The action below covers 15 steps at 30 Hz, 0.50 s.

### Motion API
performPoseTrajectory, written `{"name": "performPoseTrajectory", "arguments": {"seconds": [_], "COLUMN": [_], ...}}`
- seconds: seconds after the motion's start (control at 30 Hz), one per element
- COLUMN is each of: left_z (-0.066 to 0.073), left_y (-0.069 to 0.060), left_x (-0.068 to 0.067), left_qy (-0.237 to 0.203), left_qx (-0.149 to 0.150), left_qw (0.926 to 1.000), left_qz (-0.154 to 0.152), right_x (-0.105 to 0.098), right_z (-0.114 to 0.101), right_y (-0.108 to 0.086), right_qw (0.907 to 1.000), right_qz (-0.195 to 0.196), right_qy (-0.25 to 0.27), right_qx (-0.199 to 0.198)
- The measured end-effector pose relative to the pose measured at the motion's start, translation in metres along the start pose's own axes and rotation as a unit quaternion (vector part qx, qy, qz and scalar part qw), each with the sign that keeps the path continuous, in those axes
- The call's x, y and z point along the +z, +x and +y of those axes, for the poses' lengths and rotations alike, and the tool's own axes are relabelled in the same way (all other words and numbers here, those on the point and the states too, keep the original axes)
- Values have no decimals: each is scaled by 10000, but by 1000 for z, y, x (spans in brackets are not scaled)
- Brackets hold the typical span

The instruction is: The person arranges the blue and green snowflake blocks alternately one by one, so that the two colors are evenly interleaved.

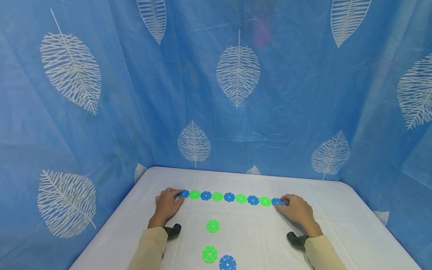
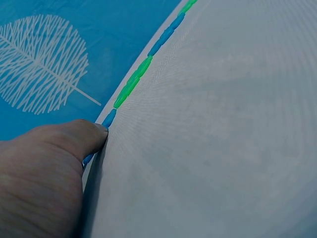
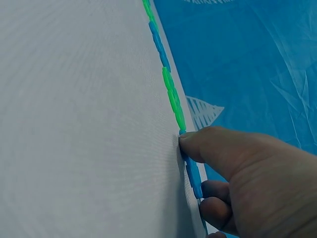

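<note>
A row of blue and green notched plastic discs lies across the far part of the white table, alternating in colour with neighbours touching. At its left end my left hand pinches a blue interlocking disc between thumb and fingers. In the left wrist view the thumb partly covers that disc. My right hand grips the blue interlocking disc at the opposite end. The right wrist view shows the thumb on the near side of this disc, with curled fingers behind its edge.
Nearer me on the white table lie two loose green discs and one loose blue disc. Blue cloth with white leaf prints hangs behind and on both sides. Black wrist devices sit at both cuffs.
</note>
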<state>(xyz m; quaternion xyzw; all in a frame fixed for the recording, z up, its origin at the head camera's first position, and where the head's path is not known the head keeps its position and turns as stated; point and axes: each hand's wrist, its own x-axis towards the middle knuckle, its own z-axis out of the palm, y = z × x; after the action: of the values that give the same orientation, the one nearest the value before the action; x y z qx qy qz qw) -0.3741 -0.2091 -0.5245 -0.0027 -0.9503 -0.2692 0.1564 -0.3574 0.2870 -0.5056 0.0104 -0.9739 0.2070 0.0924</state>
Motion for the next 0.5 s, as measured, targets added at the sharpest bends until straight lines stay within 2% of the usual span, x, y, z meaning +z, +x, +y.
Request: {"name": "performPoseTrajectory", "arguments": {"seconds": [0.5], "left_z": [0], "left_y": [2], "left_x": [1], "left_qy": [3], "left_qx": [-80], "left_qw": [9999], "left_qz": [-68], "right_x": [0], "right_z": [0], "right_y": [0], "right_qw": [9997], "right_qz": [12], "right_qy": [-131], "right_qx": [-185]}}
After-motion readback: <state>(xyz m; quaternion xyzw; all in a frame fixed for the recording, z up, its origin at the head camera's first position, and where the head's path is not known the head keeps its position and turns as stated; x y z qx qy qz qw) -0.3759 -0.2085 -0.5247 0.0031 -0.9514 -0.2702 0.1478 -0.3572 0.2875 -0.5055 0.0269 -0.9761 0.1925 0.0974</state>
